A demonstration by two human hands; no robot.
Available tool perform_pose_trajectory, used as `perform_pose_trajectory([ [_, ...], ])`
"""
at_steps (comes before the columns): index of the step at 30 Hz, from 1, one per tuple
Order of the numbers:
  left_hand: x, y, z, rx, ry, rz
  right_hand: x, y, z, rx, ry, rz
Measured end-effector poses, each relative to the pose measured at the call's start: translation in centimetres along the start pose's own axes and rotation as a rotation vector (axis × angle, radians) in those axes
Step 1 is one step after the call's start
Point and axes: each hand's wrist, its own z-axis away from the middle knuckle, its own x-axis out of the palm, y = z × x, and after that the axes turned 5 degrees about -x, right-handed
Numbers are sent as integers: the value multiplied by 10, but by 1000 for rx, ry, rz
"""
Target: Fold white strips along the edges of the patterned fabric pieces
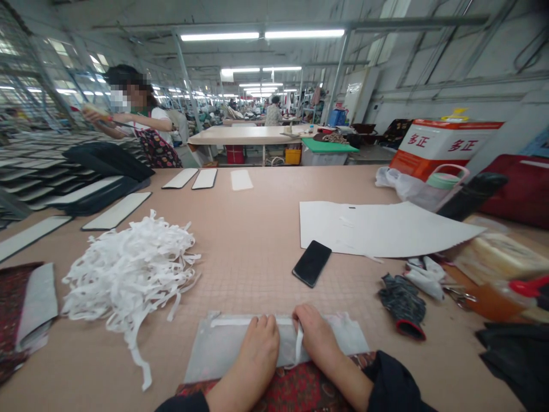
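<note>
In front of me lies a patterned red fabric piece (295, 389) with a grey-white backing panel (227, 343) along its far part. A narrow white strip (227, 322) lies along the panel's far edge. My left hand (262, 346) bears down on it, fingers bunched together and fingertips at the strip. Just to the right, my right hand (316, 332) is closed on the same strip, whose loose tail hangs down below the fingers. The fingertips of both hands are partly hidden. A tangled heap of white strips (132, 269) sits to the left.
Beyond the hands lies a black phone (312, 263), with a large white sheet (377, 229) behind it. A dark glove (402, 303) is at right. White panels (118, 210) line the far left. Another patterned piece (17, 315) lies at left; a co-worker (141, 120) stands beyond the table.
</note>
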Motion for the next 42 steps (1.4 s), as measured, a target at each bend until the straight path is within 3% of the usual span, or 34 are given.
perform_pose_trajectory([
  [5,8,10,-3,21,19,-63,-15,23,8,115,-22,-49],
  [11,2,-3,-5,96,17,-41,-35,61,24,233,24,-130],
  [15,-9,-2,-11,113,14,-43,-39,63,25,243,51,-122],
  [23,-8,34,-26,20,-61,-214,-36,60,22,241,44,-25],
  [26,-11,42,-31,38,-56,-174,-37,65,23,236,49,2],
  [34,-2,41,-31,117,-15,-38,-48,87,30,362,87,-148],
  [42,4,41,-29,126,14,-68,-51,84,25,359,50,-83],
])
